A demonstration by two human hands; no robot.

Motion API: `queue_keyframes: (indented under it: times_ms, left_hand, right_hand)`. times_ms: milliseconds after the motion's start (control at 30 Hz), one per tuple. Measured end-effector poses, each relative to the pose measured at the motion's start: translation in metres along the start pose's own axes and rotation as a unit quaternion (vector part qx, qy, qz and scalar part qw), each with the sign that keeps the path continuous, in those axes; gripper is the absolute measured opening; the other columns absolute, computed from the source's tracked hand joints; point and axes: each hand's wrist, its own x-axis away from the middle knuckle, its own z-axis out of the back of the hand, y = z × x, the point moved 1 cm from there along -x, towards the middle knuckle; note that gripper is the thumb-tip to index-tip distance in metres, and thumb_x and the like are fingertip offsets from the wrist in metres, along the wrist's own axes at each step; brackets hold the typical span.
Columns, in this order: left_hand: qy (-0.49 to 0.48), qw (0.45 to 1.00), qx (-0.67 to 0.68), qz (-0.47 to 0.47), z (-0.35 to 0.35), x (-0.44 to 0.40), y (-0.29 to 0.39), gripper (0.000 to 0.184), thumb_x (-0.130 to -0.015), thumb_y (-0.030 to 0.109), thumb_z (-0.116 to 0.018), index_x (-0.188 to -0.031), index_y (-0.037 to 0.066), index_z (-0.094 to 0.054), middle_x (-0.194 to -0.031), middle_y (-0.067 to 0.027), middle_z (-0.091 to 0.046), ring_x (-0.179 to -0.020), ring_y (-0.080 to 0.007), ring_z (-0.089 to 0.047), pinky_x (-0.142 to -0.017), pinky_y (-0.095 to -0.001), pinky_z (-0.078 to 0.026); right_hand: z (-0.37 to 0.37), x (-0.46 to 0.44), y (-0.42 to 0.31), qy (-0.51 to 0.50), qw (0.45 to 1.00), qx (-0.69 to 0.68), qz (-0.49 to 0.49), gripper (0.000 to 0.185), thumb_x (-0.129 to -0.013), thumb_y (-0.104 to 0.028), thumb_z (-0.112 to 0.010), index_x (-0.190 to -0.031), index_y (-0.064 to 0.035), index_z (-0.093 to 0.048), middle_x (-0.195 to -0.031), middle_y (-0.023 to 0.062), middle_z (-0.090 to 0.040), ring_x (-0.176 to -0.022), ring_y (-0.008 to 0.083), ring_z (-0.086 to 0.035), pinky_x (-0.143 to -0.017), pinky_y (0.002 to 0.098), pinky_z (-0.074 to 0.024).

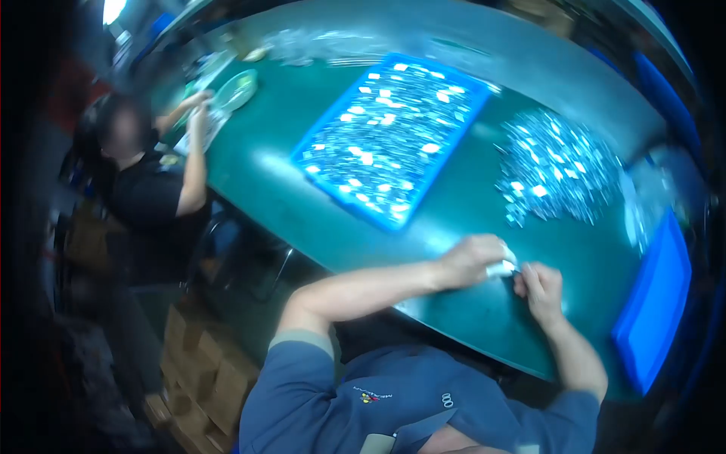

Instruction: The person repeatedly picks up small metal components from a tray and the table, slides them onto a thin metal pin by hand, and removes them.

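Over the near side of the table (484,318), we are gripping a small white piece (501,268) in our left hand (473,261), while our right hand (540,290) is resting curled just beside it, blur leaving us unsure whether it is grasping too. We are judging the piece light and perhaps soft, best pinched by its edges; its long axis is seemingly running between our hands, pointing rightward.

A lane of bare green tabletop (465,198) leads forward from both hands, between the filled blue tray (478,98) and the loose heap of small shiny pieces (556,166). The tray's raised rim stands in the way forward-left; a blue container (654,310) walls off the right side.
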Motion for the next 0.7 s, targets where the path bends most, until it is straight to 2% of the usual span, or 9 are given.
queue_keyframes:
  times_ms: [100, 200, 267, 367, 500, 533, 567, 600, 700]
  left_hand:
    - [-0.013, 0.998, -0.059, -0.021, 0.004, -0.003, 0.003, 0.021, -0.083, 0.009, -0.081, -0.102, 0.007, -0.073, -0.094, -0.012, -0.072, -0.085, -0.032, -0.068, -0.074, -0.0411, -0.055]
    - [0.01, 0.993, -0.115, 0.033, 0.014, -0.007, 0.005, 0.02, -0.083, 0.007, -0.082, -0.101, 0.005, -0.073, -0.093, -0.0121, -0.073, -0.084, -0.0275, -0.071, -0.073, -0.0367, -0.056]
    - [0.026, 0.978, -0.205, 0.029, 0.027, -0.012, 0.009, 0.019, -0.085, 0.007, -0.081, -0.102, 0.005, -0.073, -0.09, -0.0124, -0.071, -0.08, -0.0263, -0.07, -0.072, -0.0354, -0.056]
    - [0.02, 0.956, -0.292, 0.036, 0.053, -0.019, 0.004, 0.019, -0.086, 0.007, -0.08, -0.104, 0.004, -0.072, -0.092, -0.012, -0.072, -0.081, -0.0242, -0.07, -0.073, -0.034, -0.056]
    - [0.038, 0.916, -0.398, 0.041, 0.109, -0.025, -0.01, 0.019, -0.089, 0.005, -0.077, -0.108, 0.001, -0.072, -0.1, -0.0127, -0.074, -0.091, -0.0211, -0.072, -0.08, -0.0324, -0.057]
    - [0.041, 0.912, -0.407, 0.036, 0.128, -0.027, -0.022, 0.021, -0.089, 0.007, -0.077, -0.109, 0.001, -0.072, -0.099, -0.0136, -0.074, -0.09, -0.0247, -0.072, -0.081, -0.0343, -0.057]
    - [0.022, 0.885, -0.459, 0.074, 0.143, -0.034, -0.017, 0.023, -0.089, 0.009, -0.076, -0.111, 0.002, -0.072, -0.103, -0.0149, -0.073, -0.094, -0.0276, -0.071, -0.085, -0.0363, -0.056]
    - [0.004, 0.854, -0.509, 0.113, 0.15, -0.04, -0.013, 0.026, -0.089, 0.01, -0.076, -0.113, 0.003, -0.072, -0.107, -0.0162, -0.073, -0.099, -0.0306, -0.07, -0.089, -0.0383, -0.055]
    - [0.001, 0.813, -0.578, 0.069, 0.145, -0.063, -0.019, 0.033, -0.089, 0.014, -0.076, -0.12, 0.006, -0.07, -0.117, -0.0179, -0.069, -0.109, -0.0357, -0.066, -0.096, -0.0423, -0.052]
  right_hand:
    - [-0.001, 0.0, 0.0, 0.024, 0.999, -0.02, 0.022, 0.035, -0.105, -0.02, -0.058, -0.076, -0.0017, -0.066, -0.066, 0.0033, -0.064, -0.058, 0.0103, -0.057, -0.054, 0.0278, -0.0444]
    - [-0.002, -0.004, 0.007, 0.077, 0.99, -0.119, 0.018, 0.034, -0.105, -0.025, -0.059, -0.08, -0.0019, -0.066, -0.068, 0.0021, -0.065, -0.059, 0.0082, -0.057, -0.054, 0.0268, -0.0447]
    - [-0.002, -0.002, 0.009, 0.119, 0.98, -0.161, 0.019, 0.035, -0.105, -0.026, -0.059, -0.081, -0.0023, -0.065, -0.068, 0.0018, -0.065, -0.059, 0.0078, -0.057, -0.054, 0.0269, -0.0448]
    - [0.0, -0.002, 0.007, 0.094, 0.982, -0.161, 0.002, 0.036, -0.103, -0.03, -0.061, -0.079, -0.0042, -0.066, -0.066, 0.0019, -0.066, -0.059, 0.0084, -0.059, -0.054, 0.0286, -0.0458]
    - [-0.001, 0.001, 0.007, 0.078, 0.991, -0.094, 0.056, 0.036, -0.1, -0.033, -0.062, -0.079, -0.0044, -0.068, -0.064, 0.0064, -0.068, -0.058, 0.0175, -0.064, -0.058, 0.0357, -0.0493]
    - [0.0, 0.001, 0.005, 0.08, 0.991, -0.075, 0.076, 0.036, -0.099, -0.033, -0.062, -0.079, -0.004, -0.069, -0.064, 0.0082, -0.069, -0.058, 0.0207, -0.066, -0.059, 0.038, -0.0503]
    - [0.0, 0.001, 0.004, 0.077, 0.992, -0.071, 0.074, 0.037, -0.098, -0.034, -0.063, -0.079, -0.0035, -0.068, -0.069, 0.0123, -0.07, -0.064, 0.0297, -0.068, -0.063, 0.0425, -0.0516]
    - [-0.003, 0.0, 0.008, 0.085, 0.991, -0.08, 0.073, 0.037, -0.098, -0.034, -0.063, -0.079, -0.0035, -0.068, -0.069, 0.0123, -0.07, -0.064, 0.0297, -0.068, -0.063, 0.0425, -0.0516]
    - [-0.014, -0.002, 0.014, 0.089, 0.973, 0.071, 0.2, 0.035, -0.097, -0.036, -0.062, -0.079, -0.006, -0.068, -0.078, 0.0161, -0.07, -0.077, 0.0398, -0.069, -0.068, 0.0502, -0.0528]
